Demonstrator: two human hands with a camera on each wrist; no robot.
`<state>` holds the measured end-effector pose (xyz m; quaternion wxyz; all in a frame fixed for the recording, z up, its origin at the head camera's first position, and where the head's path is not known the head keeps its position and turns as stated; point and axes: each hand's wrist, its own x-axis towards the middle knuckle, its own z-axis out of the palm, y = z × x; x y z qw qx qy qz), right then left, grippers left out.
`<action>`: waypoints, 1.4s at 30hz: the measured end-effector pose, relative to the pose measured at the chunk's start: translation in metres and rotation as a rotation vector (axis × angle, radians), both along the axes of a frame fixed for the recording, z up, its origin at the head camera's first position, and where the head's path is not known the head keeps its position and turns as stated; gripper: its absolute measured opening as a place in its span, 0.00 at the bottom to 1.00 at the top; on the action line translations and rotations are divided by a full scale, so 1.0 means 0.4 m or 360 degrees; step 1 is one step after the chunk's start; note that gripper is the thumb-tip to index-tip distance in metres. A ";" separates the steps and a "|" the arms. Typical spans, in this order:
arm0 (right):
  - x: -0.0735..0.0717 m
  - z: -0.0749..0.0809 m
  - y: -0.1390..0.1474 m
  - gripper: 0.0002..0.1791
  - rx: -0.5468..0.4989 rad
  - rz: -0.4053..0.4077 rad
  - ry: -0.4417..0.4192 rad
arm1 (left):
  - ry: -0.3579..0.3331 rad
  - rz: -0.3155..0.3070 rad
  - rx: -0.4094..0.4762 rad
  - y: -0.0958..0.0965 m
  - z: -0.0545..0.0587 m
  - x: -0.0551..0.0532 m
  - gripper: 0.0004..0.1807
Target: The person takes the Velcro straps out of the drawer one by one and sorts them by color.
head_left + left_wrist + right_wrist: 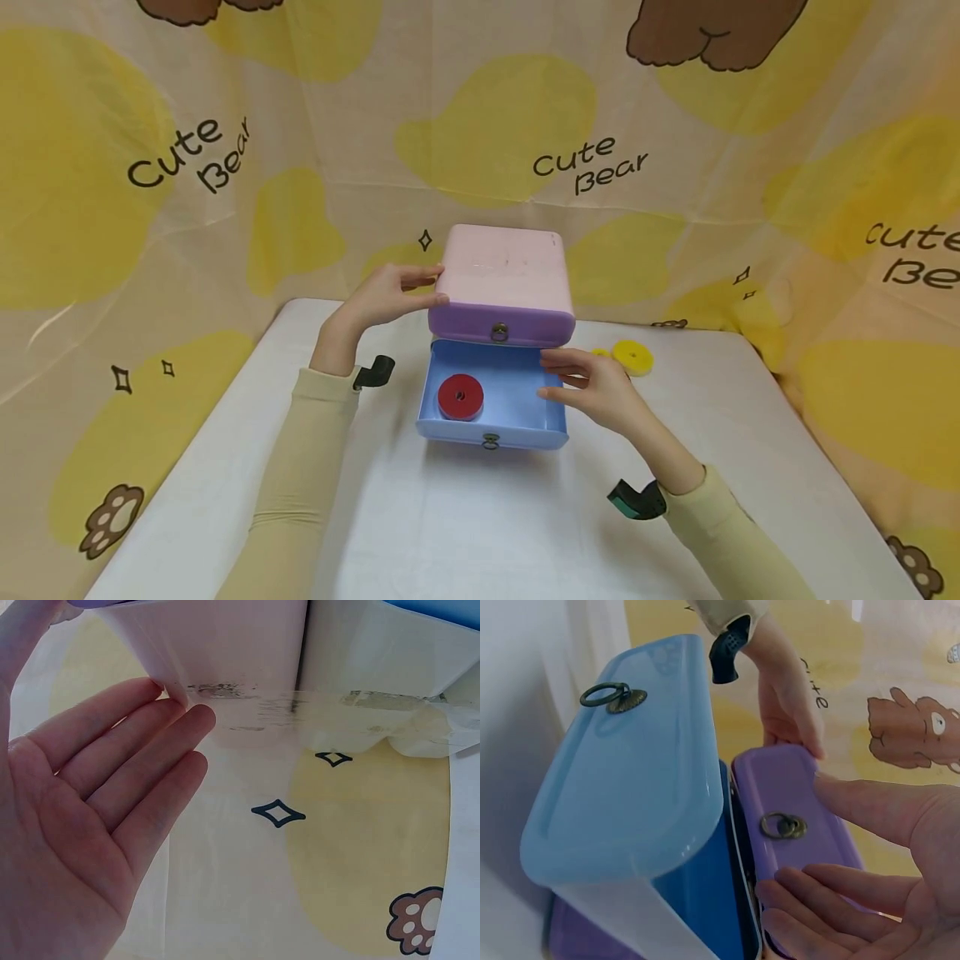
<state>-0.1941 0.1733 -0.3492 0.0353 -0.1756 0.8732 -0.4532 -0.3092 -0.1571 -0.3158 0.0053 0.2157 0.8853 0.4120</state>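
Observation:
A small drawer box with a pink top stands on the table. Its upper drawer has a purple front with a ring pull and is closed. Below it, the light blue drawer is pulled well out, and a thick red disc with a small centre hole lies in its left part. My left hand touches the box's left side near the purple front, fingers nearly straight. My right hand is at the blue drawer's right edge, fingers extended and holding nothing; whether it touches the rim is unclear.
Two yellow discs, the larger yellow disc partly overlapping the view beside a smaller yellow disc, lie on the table behind my right hand. A white cloth covers the table. A printed bear curtain hangs behind and at both sides.

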 end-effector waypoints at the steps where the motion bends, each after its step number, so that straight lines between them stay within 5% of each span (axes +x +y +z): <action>1: -0.002 0.001 -0.006 0.31 -0.0001 0.0007 -0.0014 | 0.0000 0.0002 -0.0004 0.000 0.001 0.000 0.41; 30: -0.087 -0.044 -0.124 0.31 0.0008 0.0252 -0.0114 | 0.0023 0.0001 0.0009 0.002 0.000 0.002 0.39; 42: -0.104 -0.072 -0.177 0.35 0.0145 0.0237 -0.0164 | 0.0020 0.0015 -0.0031 -0.001 0.000 0.000 0.41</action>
